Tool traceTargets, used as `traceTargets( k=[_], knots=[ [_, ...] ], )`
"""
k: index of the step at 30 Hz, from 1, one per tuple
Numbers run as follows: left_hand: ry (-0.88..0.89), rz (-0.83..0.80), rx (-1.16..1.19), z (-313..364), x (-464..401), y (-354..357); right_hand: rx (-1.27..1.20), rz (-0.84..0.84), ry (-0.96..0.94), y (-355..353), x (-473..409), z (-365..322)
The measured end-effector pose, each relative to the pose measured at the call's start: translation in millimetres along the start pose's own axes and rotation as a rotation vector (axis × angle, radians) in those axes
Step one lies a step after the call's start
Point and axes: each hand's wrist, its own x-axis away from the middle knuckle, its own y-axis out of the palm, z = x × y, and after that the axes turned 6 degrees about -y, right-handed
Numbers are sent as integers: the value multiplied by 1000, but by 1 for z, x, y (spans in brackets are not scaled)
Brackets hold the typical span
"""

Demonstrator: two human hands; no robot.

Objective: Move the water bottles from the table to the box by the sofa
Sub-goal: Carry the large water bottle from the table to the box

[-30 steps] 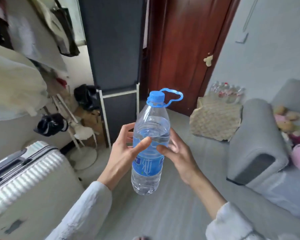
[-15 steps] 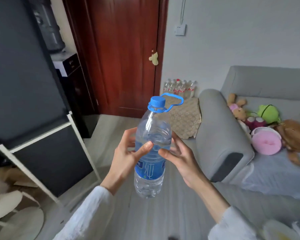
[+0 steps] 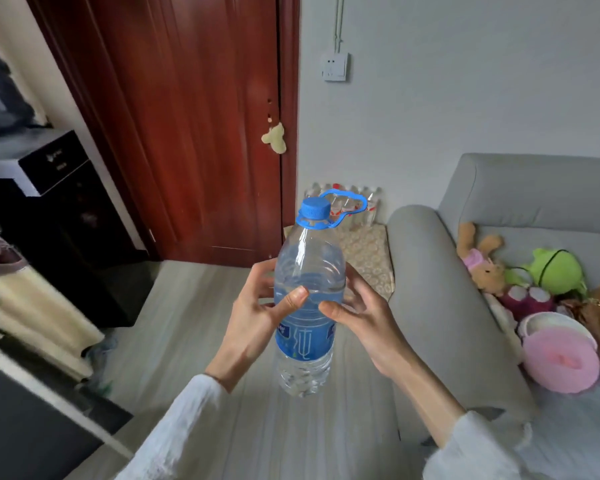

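Head view showed a clear water bottle (image 3: 309, 299) with a blue cap and blue carry loop held upright in the air, in front of the sofa's near armrest and above the pale wooden floor (image 3: 194, 327). The left hand (image 3: 257, 323) gripped its left side, thumb pressed across the front above the blue label, fingers curled round the back. The right hand (image 3: 364, 320) gripped the opposite side the same way, its thumb nearly meeting the left thumb. Both sleeves were white. The grey sofa (image 3: 447, 306) stood to the right of the bottle, with soft toys (image 3: 520, 271) and a pink round cushion (image 3: 561, 358) on its seat. Behind the bottle, beside the sofa's armrest, sat a patterned box (image 3: 371, 258), and a row of small bottles (image 3: 368, 206) stood against the wall behind it. A dark red door (image 3: 194, 133) stood left of the box.
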Motion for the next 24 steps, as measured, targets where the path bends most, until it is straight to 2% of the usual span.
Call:
traceTargets(
  k=[6, 16, 24],
  knots=[
    [-32, -36, 5, -11, -126, 26, 10, 11, 14, -48, -112, 35],
    [-78, -172, 18, -30, -376, 59, 58, 140, 71, -124, -324, 98],
    [-129, -317, -7, -43, -529, 127, 138, 204, 127, -217, -437, 136]
  ],
)
